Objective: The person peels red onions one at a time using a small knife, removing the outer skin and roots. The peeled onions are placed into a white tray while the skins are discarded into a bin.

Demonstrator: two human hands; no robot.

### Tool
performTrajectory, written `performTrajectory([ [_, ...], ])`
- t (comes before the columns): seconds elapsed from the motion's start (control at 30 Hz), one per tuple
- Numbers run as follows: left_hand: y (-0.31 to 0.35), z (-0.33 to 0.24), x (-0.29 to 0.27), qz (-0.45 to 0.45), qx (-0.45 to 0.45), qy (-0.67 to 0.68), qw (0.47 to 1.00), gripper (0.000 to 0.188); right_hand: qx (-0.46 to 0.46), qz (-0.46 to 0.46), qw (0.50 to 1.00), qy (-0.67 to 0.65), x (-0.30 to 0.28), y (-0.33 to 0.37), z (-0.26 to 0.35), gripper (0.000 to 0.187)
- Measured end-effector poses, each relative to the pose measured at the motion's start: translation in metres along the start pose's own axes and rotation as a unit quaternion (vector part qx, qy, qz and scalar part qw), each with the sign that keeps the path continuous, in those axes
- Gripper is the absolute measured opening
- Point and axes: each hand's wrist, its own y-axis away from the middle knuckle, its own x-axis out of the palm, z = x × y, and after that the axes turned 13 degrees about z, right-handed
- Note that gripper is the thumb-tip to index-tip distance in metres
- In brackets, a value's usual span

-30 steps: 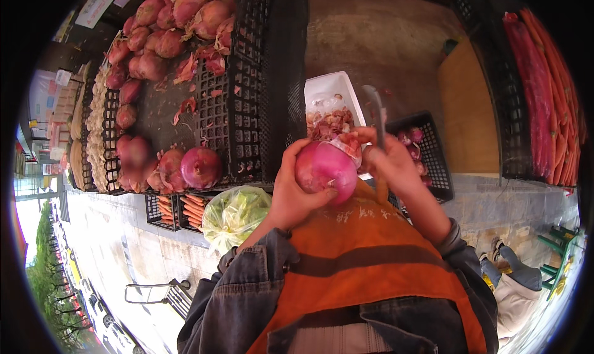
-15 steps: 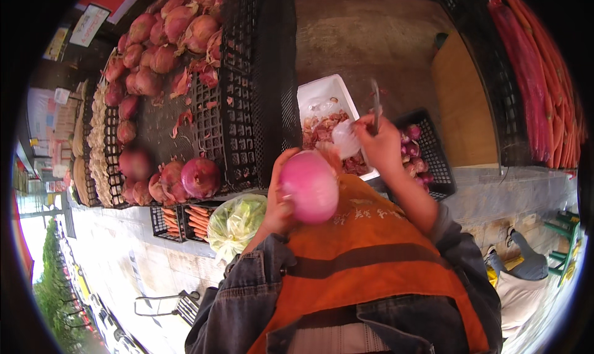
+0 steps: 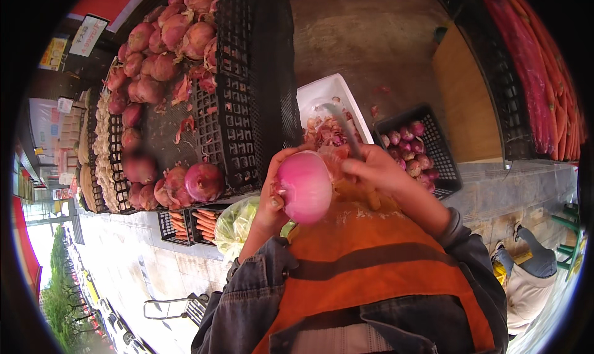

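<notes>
At centre frame I note my left hand point(image 3: 272, 199) clamped on the peeled onion point(image 3: 304, 186), now turned smooth-side up, while my right hand point(image 3: 377, 171), closed on the knife point(image 3: 343, 128), has drawn back from it.

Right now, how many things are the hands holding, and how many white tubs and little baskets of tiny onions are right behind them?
Peeled pink onion, in the left hand: 1
Knife, in the right hand: 1
White tub of peelings: 1
Small black basket of little onions: 1
Total: 4

white sign point(image 3: 88, 35) upper left — red-edged
</notes>
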Motion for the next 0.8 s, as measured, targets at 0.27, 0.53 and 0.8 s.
performTrajectory([
  [0.27,-0.012,0.000,0.024,0.033,-0.072,0.101,0.992,0.115,-0.166,-0.055,0.982,0.071,0.033,0.017,0.033,0.008],
  [0.53,0.004,0.024,0.007,0.038,-0.150,0.244,0.957,0.111,-0.140,-0.015,0.957,-0.254,-0.005,0.011,0.015,0.007],
  [0.8,0.002,0.003,0.004,-0.069,-0.063,-0.076,0.993,0.094,-0.032,-0.180,0.954,0.236,-0.078,-0.038,-0.051,0.042],
])
